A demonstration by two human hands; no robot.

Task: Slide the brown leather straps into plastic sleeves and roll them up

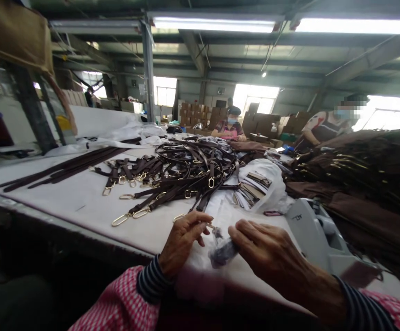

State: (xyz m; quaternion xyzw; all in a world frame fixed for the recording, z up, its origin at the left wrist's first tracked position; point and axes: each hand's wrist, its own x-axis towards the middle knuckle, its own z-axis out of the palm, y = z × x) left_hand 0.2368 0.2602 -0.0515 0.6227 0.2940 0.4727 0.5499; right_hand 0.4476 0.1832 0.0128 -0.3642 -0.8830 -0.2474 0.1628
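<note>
Near the table's front edge, my left hand [184,236] pinches a small gold-coloured metal piece [211,225] between thumb and forefinger, the other fingers curled loosely. My right hand [267,250] is closed on a dark bundle in clear plastic [223,253], which hangs down to the left of its fingertips. The metal piece meets the top of this bundle; whether they are joined I cannot tell. Just beyond my hands lies a tangled heap of dark brown straps [175,181] with gold metal rings and buckles. One gold ring [179,217] shows right behind my left hand.
Long dark strips [82,161] lie along the left of the white table [93,220]. A white plastic bag [272,186] with flat strips stands behind my right hand. Right of it are a grey-white tape dispenser [319,234] and piled brown fabric [368,207]. Two people work farther back.
</note>
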